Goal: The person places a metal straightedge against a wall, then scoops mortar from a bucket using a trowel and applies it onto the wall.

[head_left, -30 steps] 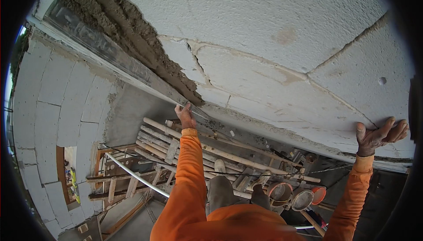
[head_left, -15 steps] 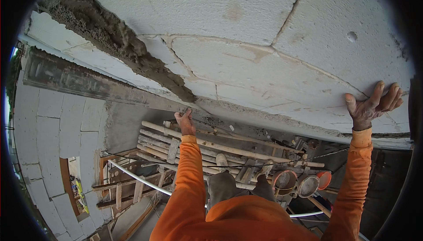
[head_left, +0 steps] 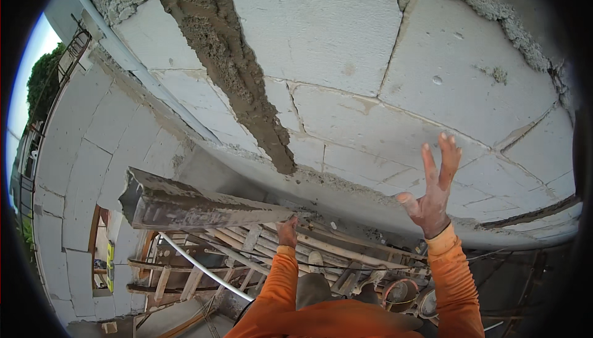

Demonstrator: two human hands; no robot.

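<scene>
The long grey channel bar (head_left: 197,207) hung at a slant out in front of me, well apart from the wall, its broad, open-ended profile to my left and its length narrowing toward the middle of my view. Smears of mortar dirtied its faces. My left hand (head_left: 287,232) had its fingers curled closed around the narrow-looking end. My right hand (head_left: 432,199) held nothing: palm forward, fingers raised and spread, thumb out to the left. It stood before the pale block wall (head_left: 346,35); whether any fingertip touched the blocks, I could not tell.

Above the bar, a thick strip of wet brown mortar (head_left: 238,72) ran down the blocks at a slant and ended near the wall's lower edge. Left of it, a slim grey pipe (head_left: 145,75) followed the corner. Past that, a second block wall (head_left: 80,177) had an opening framed in wood, with a yellow-green tool (head_left: 110,264) upright in it.

Below my hands lay a row of wooden poles (head_left: 364,253), one light shoe (head_left: 316,261) of mine showing among them. Two round buckets (head_left: 400,295) sat to the right, and a white pipe (head_left: 207,270) curved past on the left.
</scene>
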